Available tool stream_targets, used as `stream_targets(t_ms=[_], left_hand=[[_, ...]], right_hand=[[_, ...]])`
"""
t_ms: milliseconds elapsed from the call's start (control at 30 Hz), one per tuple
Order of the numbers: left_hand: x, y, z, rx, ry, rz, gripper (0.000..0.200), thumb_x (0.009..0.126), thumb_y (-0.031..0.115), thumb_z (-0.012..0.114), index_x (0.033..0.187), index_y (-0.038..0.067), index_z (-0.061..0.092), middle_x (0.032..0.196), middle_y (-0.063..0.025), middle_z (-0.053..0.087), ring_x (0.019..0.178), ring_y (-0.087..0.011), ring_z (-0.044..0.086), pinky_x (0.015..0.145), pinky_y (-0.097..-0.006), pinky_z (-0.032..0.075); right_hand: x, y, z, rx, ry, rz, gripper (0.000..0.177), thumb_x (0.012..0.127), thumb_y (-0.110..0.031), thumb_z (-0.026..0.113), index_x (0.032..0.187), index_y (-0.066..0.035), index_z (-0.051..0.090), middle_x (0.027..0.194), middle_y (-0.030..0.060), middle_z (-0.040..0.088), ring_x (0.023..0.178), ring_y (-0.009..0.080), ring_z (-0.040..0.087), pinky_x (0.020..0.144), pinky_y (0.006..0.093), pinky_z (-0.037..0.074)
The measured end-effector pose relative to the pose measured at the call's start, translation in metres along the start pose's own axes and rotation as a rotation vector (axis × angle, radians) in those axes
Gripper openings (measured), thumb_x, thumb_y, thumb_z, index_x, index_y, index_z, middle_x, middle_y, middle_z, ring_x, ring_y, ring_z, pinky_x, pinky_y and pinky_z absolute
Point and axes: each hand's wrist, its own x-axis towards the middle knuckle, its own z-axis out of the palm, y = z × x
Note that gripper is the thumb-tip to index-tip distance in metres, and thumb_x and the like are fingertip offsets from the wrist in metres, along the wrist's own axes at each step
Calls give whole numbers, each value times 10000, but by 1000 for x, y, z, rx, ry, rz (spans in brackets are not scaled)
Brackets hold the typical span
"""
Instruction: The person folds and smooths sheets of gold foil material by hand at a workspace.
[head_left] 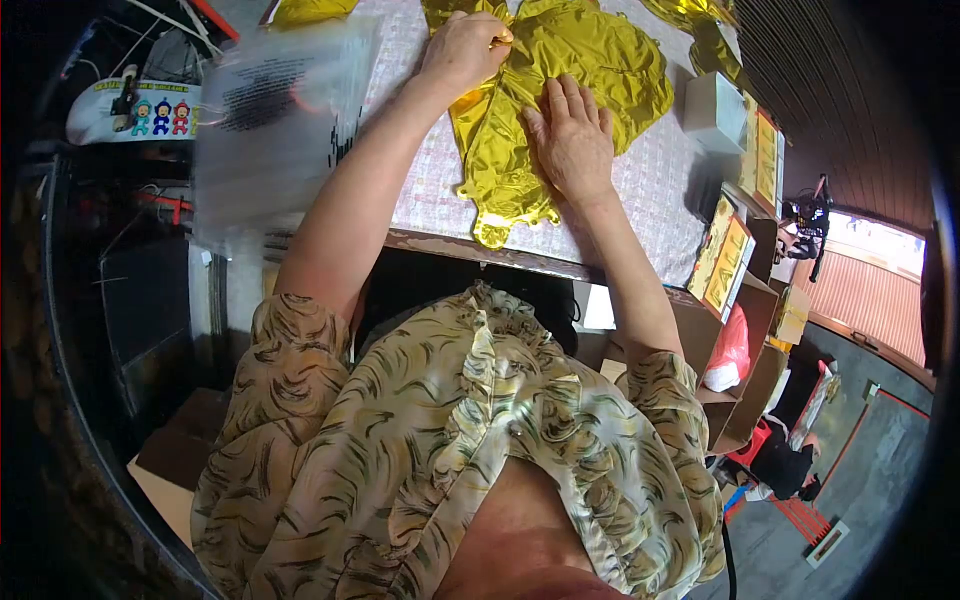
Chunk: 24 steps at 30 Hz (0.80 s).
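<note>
A crumpled gold foil sheet (600, 60) with small tabs at its lower end lies on the cloth-covered table (420, 195). My left hand (467, 52) is closed on the foil's upper left part, with the fingers curled and pinched together. Flat on the middle of the foil rests my right hand (574, 138), its fingers stretched out and a little apart. Left of my left forearm is a stack of clear plastic bags (270, 140) with dark print, blurred in part.
More gold foil (700, 12) lies at the table's far right. A white box (715, 112) and yellow-labelled boxes (727, 255) line the right edge. Cardboard boxes and a pink-and-white bag (728, 350) are below right. A white panel with cartoon figures (150, 112) stands left.
</note>
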Motion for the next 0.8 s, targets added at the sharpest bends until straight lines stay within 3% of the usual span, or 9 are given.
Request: stream_targets(t_ms=[133,233,300,567,800], left_hand=[[-3,3,1,26,2,-66,223,903,267,747,1069,121,777,1105,-95,738,1047,-345,676,943,-441,538],[1,6,-2,-8,52,27,266,910,331,733,1106,158,784,1129,-79,736,1077,-325,666,975,-432,527],[-3,12,-5,76,-17,35,290,904,366,737,1129,192,793,1172,-57,723,1122,-306,643,1002,-416,514],[-5,15,-6,88,-91,-22,280,887,341,759,1136,220,803,1201,-34,696,1129,-304,610,1016,-405,501],[-1,13,-8,89,-100,-21,288,878,335,771,1138,217,804,1176,-28,695,1120,-301,604,1017,-399,495]], right_hand=[[4,1,-2,31,11,-7,582,1025,-479,557,1443,-74,546,1497,141,553,1375,355,517,1102,531,406],[1,0,-3,52,16,-3,580,1023,-476,563,1435,-67,553,1493,143,555,1374,357,517,1104,531,406],[2,0,-3,58,21,1,580,1022,-476,565,1431,-64,557,1493,143,556,1373,358,517,1105,531,405],[-1,-1,-1,73,44,6,584,1025,-458,566,1479,-94,517,1534,154,512,1392,382,491,1124,539,379],[-2,-1,3,72,12,7,575,1036,-457,539,1506,-127,499,1568,166,463,1430,370,445,1144,611,326]])
